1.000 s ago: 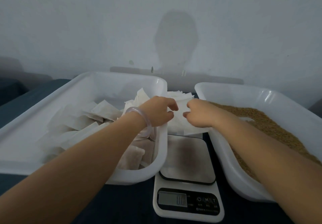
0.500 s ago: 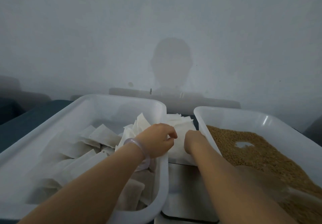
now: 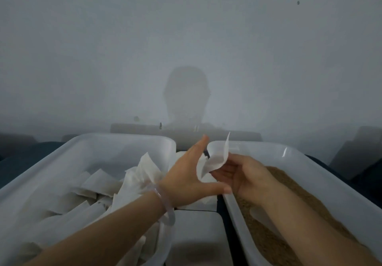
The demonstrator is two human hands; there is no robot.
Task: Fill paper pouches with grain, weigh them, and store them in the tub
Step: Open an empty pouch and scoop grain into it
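Above the scale (image 3: 194,232), I see both hands meeting around one white paper pouch (image 3: 215,159), which is lifted clear of everything and curls upward, one corner standing high. The right hand (image 3: 246,174) pinches the pouch's lower edge with curled fingers. The left hand (image 3: 186,175) is spread wide, fingers straight and thumb stretched across under the pouch; I cannot tell whether its palm touches the paper. A pale bracelet (image 3: 167,205) sits on the left wrist. Left of the scale stands the white storage tub (image 3: 103,152) with heaped pouches (image 3: 99,183) inside. Right of the scale stands the grain tub (image 3: 258,152), brown grain (image 3: 306,195) filling its floor, with the right forearm lying over it. Just beyond the scale, a stack of flat pouches (image 3: 198,203) shows under the left thumb.
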